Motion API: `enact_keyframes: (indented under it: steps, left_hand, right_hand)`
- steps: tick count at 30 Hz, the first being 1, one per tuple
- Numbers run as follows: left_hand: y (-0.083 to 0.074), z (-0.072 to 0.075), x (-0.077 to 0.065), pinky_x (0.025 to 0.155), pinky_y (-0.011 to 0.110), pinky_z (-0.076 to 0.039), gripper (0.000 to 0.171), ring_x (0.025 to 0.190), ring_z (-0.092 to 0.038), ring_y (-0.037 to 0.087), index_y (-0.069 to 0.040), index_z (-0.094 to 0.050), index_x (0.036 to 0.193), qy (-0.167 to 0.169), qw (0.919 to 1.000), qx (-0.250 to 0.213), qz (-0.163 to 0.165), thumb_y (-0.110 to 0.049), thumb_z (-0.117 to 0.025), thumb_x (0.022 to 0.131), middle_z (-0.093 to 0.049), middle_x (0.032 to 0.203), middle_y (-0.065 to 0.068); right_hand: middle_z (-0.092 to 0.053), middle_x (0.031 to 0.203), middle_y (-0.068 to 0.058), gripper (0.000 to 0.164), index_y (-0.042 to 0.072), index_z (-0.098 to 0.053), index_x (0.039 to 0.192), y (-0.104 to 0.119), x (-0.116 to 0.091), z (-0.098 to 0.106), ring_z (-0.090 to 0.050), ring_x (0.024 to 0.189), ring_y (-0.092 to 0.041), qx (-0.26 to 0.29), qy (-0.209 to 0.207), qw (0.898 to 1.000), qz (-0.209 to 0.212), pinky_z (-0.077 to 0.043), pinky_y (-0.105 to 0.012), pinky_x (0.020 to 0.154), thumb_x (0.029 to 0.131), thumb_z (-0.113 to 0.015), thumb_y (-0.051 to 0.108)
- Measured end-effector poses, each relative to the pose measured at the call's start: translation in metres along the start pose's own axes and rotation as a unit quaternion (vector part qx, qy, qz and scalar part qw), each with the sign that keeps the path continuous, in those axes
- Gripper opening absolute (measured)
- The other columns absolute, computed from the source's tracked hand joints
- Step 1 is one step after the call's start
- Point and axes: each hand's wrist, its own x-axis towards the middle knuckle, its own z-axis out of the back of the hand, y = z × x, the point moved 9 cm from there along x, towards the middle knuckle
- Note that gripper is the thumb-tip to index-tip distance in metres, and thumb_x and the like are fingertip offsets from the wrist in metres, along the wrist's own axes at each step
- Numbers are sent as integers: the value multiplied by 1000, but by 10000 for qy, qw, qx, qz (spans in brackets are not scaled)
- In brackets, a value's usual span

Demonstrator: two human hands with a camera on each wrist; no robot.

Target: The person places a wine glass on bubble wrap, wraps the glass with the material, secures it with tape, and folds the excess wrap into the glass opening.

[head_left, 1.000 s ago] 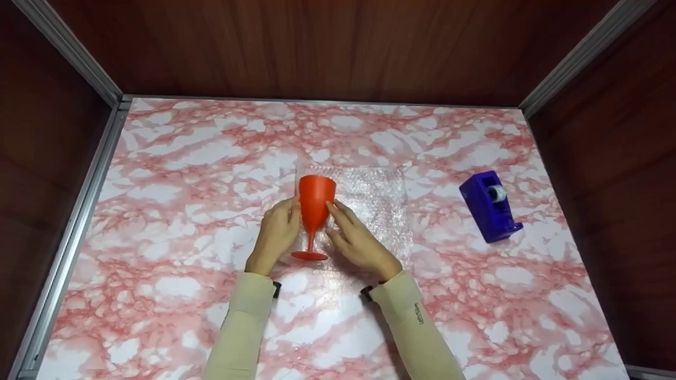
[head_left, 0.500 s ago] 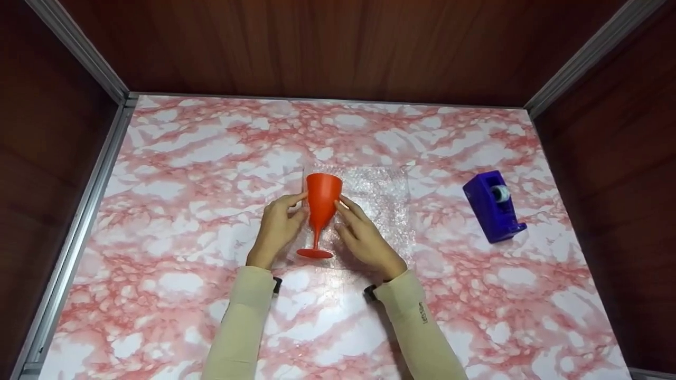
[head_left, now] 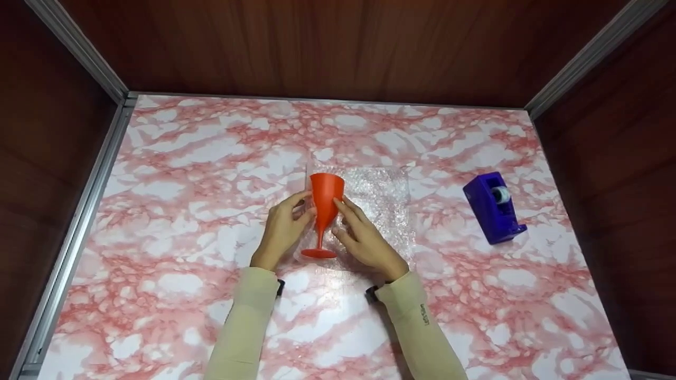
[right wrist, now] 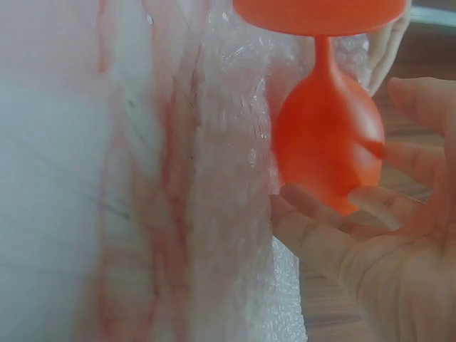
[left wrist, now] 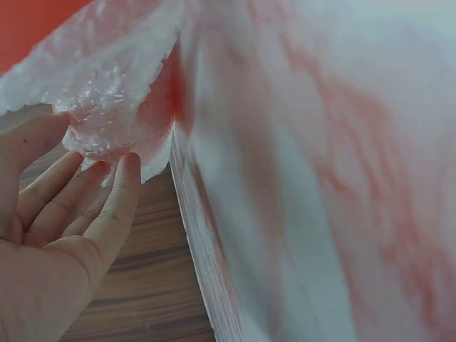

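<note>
An orange plastic goblet lies on its side over the left part of a clear bubble wrap sheet, its foot toward me. At the goblet's left, my left hand holds the wrap's raised edge between thumb and fingertips; the left wrist view shows this bubble wrap curving up beside the goblet. My right hand rests its fairly straight fingertips on the right side of the bowl. In the right wrist view the goblet's bowl touches those fingers, and the wrap lies beneath.
A blue tape dispenser with a roll of clear tape stands at the right on the pink-and-white marbled table. Dark wood panels with metal-framed edges enclose the back and both sides.
The goblet has shifted slightly to the right in the head view. My left hand has followed it, its thumb and forefinger now farther apart. The tape dispenser stays where it was.
</note>
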Motion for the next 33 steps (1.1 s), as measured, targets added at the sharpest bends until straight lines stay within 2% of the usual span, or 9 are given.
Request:
enact_keyframes:
  steps: [4, 11, 16, 19, 22, 27, 33]
  left_hand:
    - [-2, -3, 1, 89, 38, -55, 41, 112, -65, 28, -4, -64, 133, 27, 10000, 27, -40, -11, -72, 94, -65, 128, 14]
    - [-10, -8, 1, 96, 39, -52, 46, 117, -60, 27, -7, -60, 138, 98, 9977, 590, -323, -14, -72, 94, -57, 137, 11]
    - [-15, -16, 1, 105, 41, -43, 47, 129, -51, 29, -7, -58, 139, 289, 9945, 811, -601, -16, -71, 95, -47, 147, 13]
    - [-16, -21, 0, 110, 41, -39, 49, 136, -44, 28, -10, -56, 142, 486, 9932, 870, -600, -18, -70, 96, -42, 153, 10]
    - [-18, -23, 0, 112, 40, -35, 50, 139, -41, 25, -12, -54, 144, 607, 9925, 868, -604, -18, -70, 96, -42, 154, 6]
    - [-24, -25, 0, 113, 38, -34, 51, 139, -41, 26, -9, -54, 143, 633, 9901, 968, -799, -16, -70, 95, -43, 154, 8]
    - [-26, -27, 0, 115, 39, -31, 50, 140, -40, 27, -8, -55, 142, 513, 9883, 1111, -911, -15, -71, 95, -44, 153, 10]
  right_hand:
    - [-21, 164, -8, 64, 19, -26, 160, 0, -1, 2, -57, 122, -28, 3, 12, 10000, -29, -45, -42, 103, 104, -56, 23]
    - [-25, 162, -11, 59, 10, -31, 158, 3, -2, 8, -58, 121, -29, -2, -147, 9999, 19, -46, -38, 102, 104, -54, 18]
    - [-24, 163, -11, 58, 3, -32, 155, 3, -5, 11, -49, 131, -28, 7, -248, 9997, 39, -46, -36, 102, 105, -53, 19]
    - [-21, 164, -10, 62, 3, -29, 157, 1, -6, 12, -40, 139, -29, -55, -185, 9998, -44, -42, -39, 107, 104, -55, 23]
    - [-19, 164, -10, 67, 5, -24, 158, -1, -7, 11, -45, 135, -33, 31, -73, 9999, -73, -40, -43, 108, 104, -56, 25]
    - [-24, 163, -11, 68, 4, -23, 159, -4, -8, 11, -58, 122, -37, 353, 16, 9994, -33, -46, -45, 102, 103, -58, 21]
    - [-33, 158, -12, 69, 9, -22, 160, -8, -8, 13, -65, 110, -27, 467, 33, 9989, 22, -51, -40, 96, 102, -59, 16]
